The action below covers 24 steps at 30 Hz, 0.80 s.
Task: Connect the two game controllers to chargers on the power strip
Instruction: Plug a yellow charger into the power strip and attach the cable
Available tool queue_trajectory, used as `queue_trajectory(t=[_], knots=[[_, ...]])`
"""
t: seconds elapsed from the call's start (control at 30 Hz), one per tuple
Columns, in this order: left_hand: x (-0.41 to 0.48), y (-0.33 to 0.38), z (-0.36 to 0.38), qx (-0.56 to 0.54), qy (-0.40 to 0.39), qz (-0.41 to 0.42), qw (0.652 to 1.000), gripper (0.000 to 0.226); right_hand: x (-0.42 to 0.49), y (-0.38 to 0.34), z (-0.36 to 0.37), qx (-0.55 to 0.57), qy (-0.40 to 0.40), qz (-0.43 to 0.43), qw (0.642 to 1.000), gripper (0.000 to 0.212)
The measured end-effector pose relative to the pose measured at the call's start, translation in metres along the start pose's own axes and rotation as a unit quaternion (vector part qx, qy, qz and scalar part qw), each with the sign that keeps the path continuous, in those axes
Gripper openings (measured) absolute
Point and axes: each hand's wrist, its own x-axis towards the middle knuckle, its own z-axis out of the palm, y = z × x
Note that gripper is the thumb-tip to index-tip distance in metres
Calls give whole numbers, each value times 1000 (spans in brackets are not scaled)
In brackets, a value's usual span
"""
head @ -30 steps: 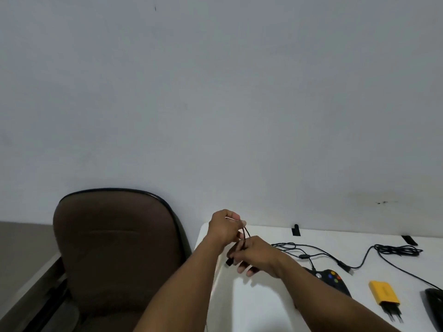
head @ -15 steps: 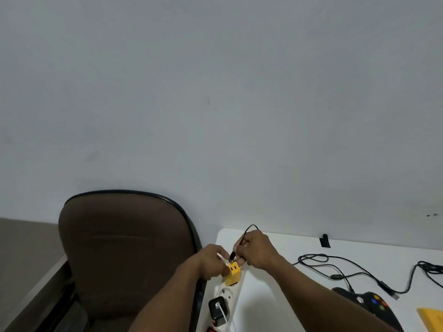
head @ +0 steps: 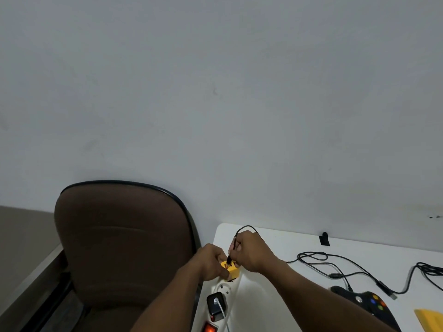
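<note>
Controller [head: 366, 305], the black one with the coloured buttons, sits on the white counter [head: 275, 307] off to the right, partly covered by the person's right forearm, so only its upper half shows. Only one head view here, and it's aimed mostly at blank wall, so all the action is squeezed into the bottom.

Left hand [head: 212, 263] has its grip closed around a yellow charger [head: 232, 271] that sits at the far end of the white power strip [head: 226, 291]. Right hand [head: 251, 254] is pinching the black plug of a thin black cable [head: 243, 228] right at the top of that charger; whether the plug is actually seated in the port I can't tell, the fingers cover it. The cable loops up over the right hand, then its run is hidden behind it.

Further down the strip there's a black charger [head: 215, 305] with a white cable [head: 221, 312] coming out, and a red glowing switch [head: 209, 328] cut off at the bottom edge.

More black cable [head: 335, 264] lies loose on the counter between the right arm and the controller. Another cable end [head: 389, 293] lies unplugged just beside the controller. A second yellow thing [head: 431, 319] is clipped by the bottom right corner, too little showing to call it. Brown chair [head: 119, 248] stands just left of the counter.
</note>
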Motion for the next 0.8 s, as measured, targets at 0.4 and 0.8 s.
queue_trajectory(t=[0.4, 0.8], knots=[[1, 0, 0, 0, 4, 1, 1000, 26, -5, -5, 5, -124, 12, -70, 990, 15], [-2, -3, -2, -8, 10, -2, 1000, 34, -3, -6, 10, -101, -8, -90, 991, 15]])
